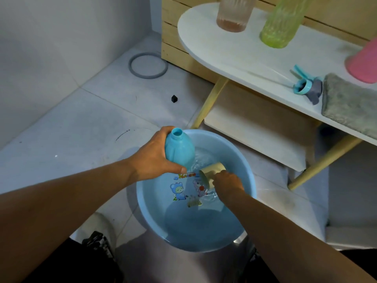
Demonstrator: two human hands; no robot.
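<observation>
Two containers held: left hand (151, 158) grips uncapped blue bottle (179, 150); right hand (226, 182) grips beige cup (210, 172) inside water-filled basin (252, 176) below.

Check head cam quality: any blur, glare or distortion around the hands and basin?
Head view: dim, bluish light; wide-angle distortion bows the shelf edge; left hand and blue bottle sharp; right hand and beige cup slightly soft; shadow darkens near side of the basin; no harsh glare.

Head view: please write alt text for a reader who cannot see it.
A person's left hand holds an uncapped blue bottle over a blue basin of water, while the right hand holds a tilted cream cup in the basin. A white table stands beside it.
</observation>
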